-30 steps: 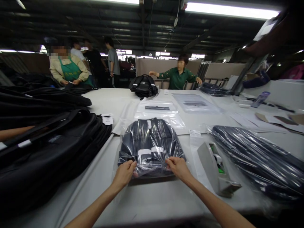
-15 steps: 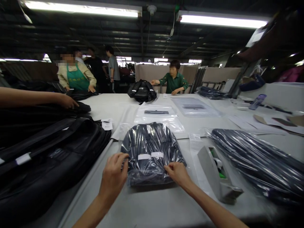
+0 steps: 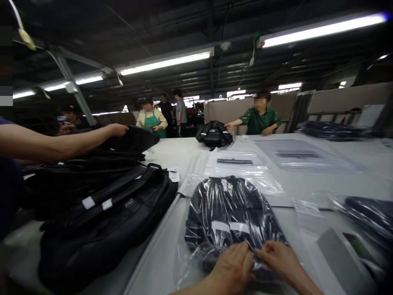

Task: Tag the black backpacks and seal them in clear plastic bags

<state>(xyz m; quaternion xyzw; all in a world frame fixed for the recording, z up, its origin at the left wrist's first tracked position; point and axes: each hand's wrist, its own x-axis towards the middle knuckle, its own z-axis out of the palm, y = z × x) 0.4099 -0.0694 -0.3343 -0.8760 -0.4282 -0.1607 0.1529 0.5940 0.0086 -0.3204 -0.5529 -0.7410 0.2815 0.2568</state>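
Observation:
A dark backpack in a clear plastic bag (image 3: 229, 205) lies flat on the table in front of me, with two white strap tags showing through the film. My left hand (image 3: 233, 264) rests on its lower part, fingers stretched out and lying together on the plastic. Close beside it, my right hand (image 3: 279, 258) is closed, thumb and fingertips pinching the plastic bag near its lower edge. The film is bunched just left of my left hand. At the right, partly cut off, is a grey tape dispenser (image 3: 344, 262).
Black backpacks (image 3: 104, 229) are piled at the left, where a co-worker's hand (image 3: 118, 130) grips one. Flat plastic bags (image 3: 242, 164) lie beyond mine. Another packed bag (image 3: 371, 217) is at the right. Across the table, a person in green touches a black backpack (image 3: 214, 134).
My view has turned left. My left hand has moved from the plastic bag's left side to its lower middle, near my right hand. The co-worker's hand at left has lifted part of a black backpack.

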